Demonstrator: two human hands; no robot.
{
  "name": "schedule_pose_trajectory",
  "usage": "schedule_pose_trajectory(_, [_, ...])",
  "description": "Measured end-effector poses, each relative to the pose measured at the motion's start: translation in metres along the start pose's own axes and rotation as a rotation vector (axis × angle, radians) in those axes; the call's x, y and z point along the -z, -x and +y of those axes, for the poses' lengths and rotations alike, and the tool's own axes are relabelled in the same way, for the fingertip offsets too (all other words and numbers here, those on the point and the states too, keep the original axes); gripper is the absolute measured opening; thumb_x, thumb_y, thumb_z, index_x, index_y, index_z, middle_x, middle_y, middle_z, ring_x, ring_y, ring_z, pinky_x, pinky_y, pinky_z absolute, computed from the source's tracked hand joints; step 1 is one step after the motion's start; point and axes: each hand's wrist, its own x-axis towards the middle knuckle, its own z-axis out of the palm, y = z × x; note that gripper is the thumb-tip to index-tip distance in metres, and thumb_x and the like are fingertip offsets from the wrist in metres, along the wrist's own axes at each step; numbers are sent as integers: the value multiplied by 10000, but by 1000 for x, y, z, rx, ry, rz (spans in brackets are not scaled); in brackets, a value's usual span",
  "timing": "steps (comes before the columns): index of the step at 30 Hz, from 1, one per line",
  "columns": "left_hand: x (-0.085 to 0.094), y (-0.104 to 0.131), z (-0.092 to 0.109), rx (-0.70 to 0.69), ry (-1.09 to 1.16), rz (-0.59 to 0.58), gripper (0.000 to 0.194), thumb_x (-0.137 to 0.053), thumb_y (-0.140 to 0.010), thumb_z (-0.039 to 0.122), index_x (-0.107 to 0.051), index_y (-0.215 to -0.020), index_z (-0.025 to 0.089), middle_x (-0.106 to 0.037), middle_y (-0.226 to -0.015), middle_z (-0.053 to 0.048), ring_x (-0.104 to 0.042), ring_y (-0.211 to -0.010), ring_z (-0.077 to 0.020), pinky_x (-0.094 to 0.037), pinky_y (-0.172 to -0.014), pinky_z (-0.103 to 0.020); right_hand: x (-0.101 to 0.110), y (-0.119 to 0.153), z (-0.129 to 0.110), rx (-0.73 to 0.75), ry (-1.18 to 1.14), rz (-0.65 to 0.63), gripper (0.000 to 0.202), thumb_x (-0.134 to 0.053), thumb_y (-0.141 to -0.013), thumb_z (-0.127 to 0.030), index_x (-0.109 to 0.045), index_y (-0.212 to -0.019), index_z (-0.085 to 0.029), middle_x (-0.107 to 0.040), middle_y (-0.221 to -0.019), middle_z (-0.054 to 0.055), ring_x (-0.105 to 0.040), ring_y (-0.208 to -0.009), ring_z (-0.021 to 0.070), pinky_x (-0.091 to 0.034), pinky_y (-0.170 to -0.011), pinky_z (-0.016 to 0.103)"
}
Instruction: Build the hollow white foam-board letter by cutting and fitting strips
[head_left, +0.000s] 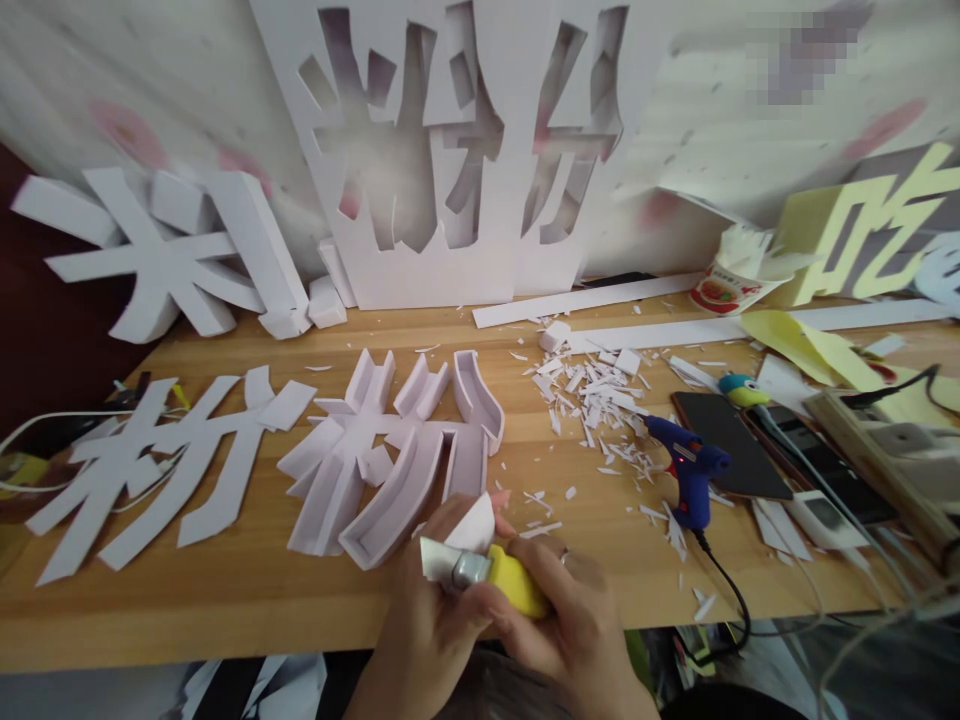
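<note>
Tabletop [247, 605]; yellow cutter [516, 582] in right hand [589, 605]

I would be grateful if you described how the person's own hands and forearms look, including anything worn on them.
Both the left hand and the right hand are ungloved. A slim band, apparently a ring, shows on a right-hand finger. The visible stretches of forearm are bare, with no sleeve, watch or bracelet in view.
</note>
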Motion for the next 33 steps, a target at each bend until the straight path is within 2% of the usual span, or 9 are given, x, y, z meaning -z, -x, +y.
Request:
schedule_pose_trajectory(4, [3, -2, 2, -20, -108, -65, 573, -503, -870, 679, -634, -1179, 215, -661, -1161, -92, -594, -1121, -263, -461, -987, -336, -5, 2, -1, -24, 12, 6, 388, -487, -964, -556, -623, -940, -193, -632, -653, 7, -589, -537, 136, -404, -490, 234])
schedule_pose_trajectory(11, [9, -3, 10, -23, -218, -170, 583, -434, -900, 673, -563, -1294, 264, -628, -1219, -66, -568, -1173, -234, -410, -1024, -307, -5, 6, -3, -29, 33, 54, 421, -456, -971, -589, -629, -1023, -209, -640, -656, -5, -602, -529, 134, -426, -489, 231])
schedule_pose_trajectory(14, [10, -4, 9, -37, -225, -175, 519, -426, -934, 629, -570, -1271, 262, -623, -1239, -59, -561, -1190, -216, -402, -1024, -281, -5, 6, -2, -14, 57, 80, 414, -459, -976, -573, -628, -1030, -198, -677, -702, 19, -630, -560, 142, -457, -515, 233])
schedule_pose_trajectory(20, [9, -6, 6, -116, -225, -107, 454, -489, -923, 603, -609, -1206, 270, -671, -1161, -35, -619, -1106, -179, -451, -954, -230, -6, 3, -2, -16, 84, 95, 446, -450, -970, -602, -634, -1024, -199, -651, -647, -8, -613, -512, 129, -442, -478, 219])
schedule_pose_trajectory(23, [9, -6, 6, -113, -241, -53, 472, -505, -921, 599, -631, -1184, 227, -696, -1145, -62, -644, -1091, -186, -473, -952, -238, -5, -1, -4, -8, 93, 105, 423, -463, -975, -579, -635, -989, -192, -648, -646, -8, -617, -523, 124, -442, -485, 209])
schedule_pose_trajectory(28, [4, -7, 6, -72, -221, 48, 492, -574, -884, 609, -686, -1083, 173, -740, -1027, -86, -703, -957, -200, -538, -866, -249, -6, -7, -7, -9, 119, 126, 429, -449, -987, -562, -625, -894, -183, -619, -609, -9, -569, -471, 105, -406, -458, 196])
schedule_pose_trajectory(33, [-1, -9, 7, -45, -194, 198, 287, -652, -884, 469, -728, -944, 199, -744, -875, -42, -699, -795, -185, -564, -756, -252, -7, -4, -4, -30, 192, 160, 397, -485, -976, -548, -620, -880, -187, -606, -589, -16, -566, -461, 111, -400, -456, 202])
